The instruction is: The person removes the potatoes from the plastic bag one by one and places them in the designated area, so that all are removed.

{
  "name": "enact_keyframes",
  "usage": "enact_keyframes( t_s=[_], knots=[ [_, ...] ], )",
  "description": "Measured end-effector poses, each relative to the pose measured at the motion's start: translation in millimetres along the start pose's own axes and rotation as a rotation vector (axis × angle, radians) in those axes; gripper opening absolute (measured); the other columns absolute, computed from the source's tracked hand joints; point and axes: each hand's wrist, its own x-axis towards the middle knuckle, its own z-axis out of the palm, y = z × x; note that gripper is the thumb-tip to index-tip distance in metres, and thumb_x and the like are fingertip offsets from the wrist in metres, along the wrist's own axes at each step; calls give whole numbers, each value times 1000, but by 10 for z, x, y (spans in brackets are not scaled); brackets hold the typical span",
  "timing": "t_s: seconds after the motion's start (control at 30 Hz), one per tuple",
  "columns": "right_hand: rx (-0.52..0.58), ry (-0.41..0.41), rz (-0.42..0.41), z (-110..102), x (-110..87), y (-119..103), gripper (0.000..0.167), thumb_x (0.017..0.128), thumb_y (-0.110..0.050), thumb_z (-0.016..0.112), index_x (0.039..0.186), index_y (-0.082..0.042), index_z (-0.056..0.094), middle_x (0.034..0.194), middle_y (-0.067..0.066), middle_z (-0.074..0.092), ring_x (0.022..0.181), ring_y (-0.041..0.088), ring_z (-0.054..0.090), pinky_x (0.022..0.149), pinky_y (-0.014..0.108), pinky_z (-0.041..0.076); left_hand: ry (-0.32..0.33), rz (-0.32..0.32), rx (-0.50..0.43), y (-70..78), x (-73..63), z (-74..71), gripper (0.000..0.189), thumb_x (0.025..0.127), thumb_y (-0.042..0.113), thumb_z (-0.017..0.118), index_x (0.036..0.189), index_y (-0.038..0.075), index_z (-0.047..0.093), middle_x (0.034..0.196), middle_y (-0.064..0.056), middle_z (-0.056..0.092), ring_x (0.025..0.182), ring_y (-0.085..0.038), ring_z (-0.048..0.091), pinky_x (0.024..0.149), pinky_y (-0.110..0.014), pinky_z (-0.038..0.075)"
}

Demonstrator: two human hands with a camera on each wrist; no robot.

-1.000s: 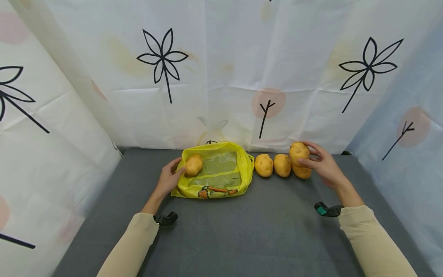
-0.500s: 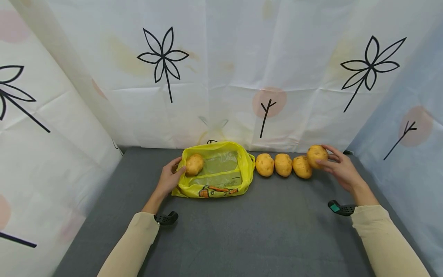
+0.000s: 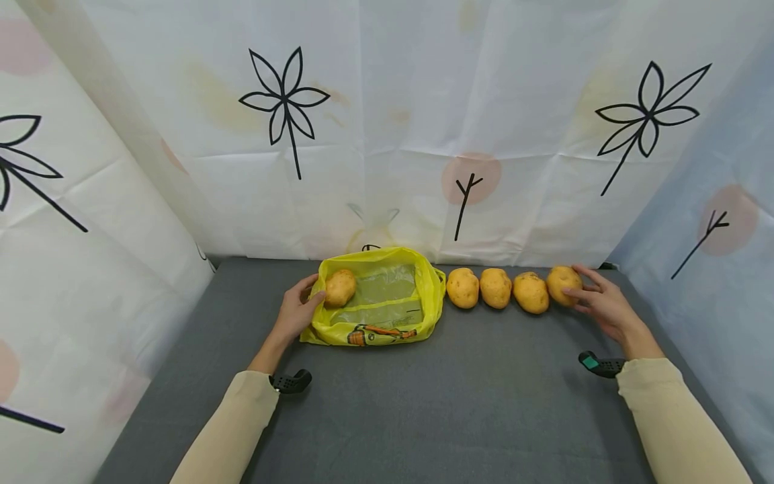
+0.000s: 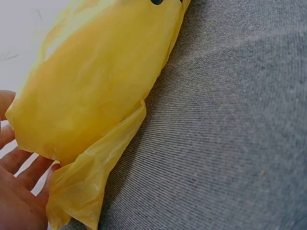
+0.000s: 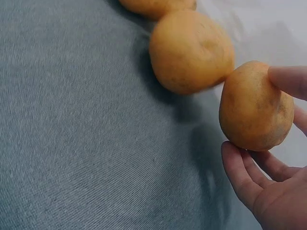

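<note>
My right hand [image 3: 607, 309] holds a yellow-brown potato [image 5: 254, 108] between thumb and fingers, at the right end of a row of potatoes. Its neighbour, another potato [image 3: 531, 293], lies right beside it on the left; a potato [image 3: 495, 288] and a further potato [image 3: 462, 288] continue the row toward the bag. A yellow plastic bag [image 3: 375, 336] lies with its mouth open, one potato [image 3: 340, 289] inside at the left. My left hand [image 3: 295, 310] holds the bag's left edge, thumb at the rim; in the left wrist view, the fingers [image 4: 29, 170] are behind the yellow film.
A grey cloth-covered table [image 3: 423, 410] lies under everything. White patterned curtain [image 3: 393, 134] hangs along the table's back edge, with more curtain on both sides. A black band [image 3: 291, 382] is on the left wrist, and another black band [image 3: 601, 365] on the right.
My right hand has carried its potato from above the row's third potato, rightward and down to the row's right end. My left hand and the bag have stayed in place.
</note>
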Motion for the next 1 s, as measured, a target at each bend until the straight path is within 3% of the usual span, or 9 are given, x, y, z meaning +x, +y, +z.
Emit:
enact_keyframes(
  t_s=[0.53,0.83,1.0],
  knots=[
    [-49,-36,31,-38,46,72,86,103,-23,63,165,-13,3,161,37,-6,146,55,12,113,67,26,10,-8,3,-4,0,-1,55,107,21,56,156,4,38,153,-21,43,137,-38,46,104,-55,46],
    [-111,-45,40,-35,36,94,85,103,-21,63,164,-9,4,160,40,1,144,53,21,111,61,34,12,-14,3,12,-6,2,55,107,21,56,156,4,38,154,-21,42,139,-39,44,106,-55,44],
    [-125,-38,38,-28,34,89,84,103,-17,63,164,-8,6,160,40,-4,145,55,18,111,64,32,12,-12,4,16,2,4,54,107,20,56,156,4,39,154,-21,42,138,-39,45,105,-55,44]
  ],
)
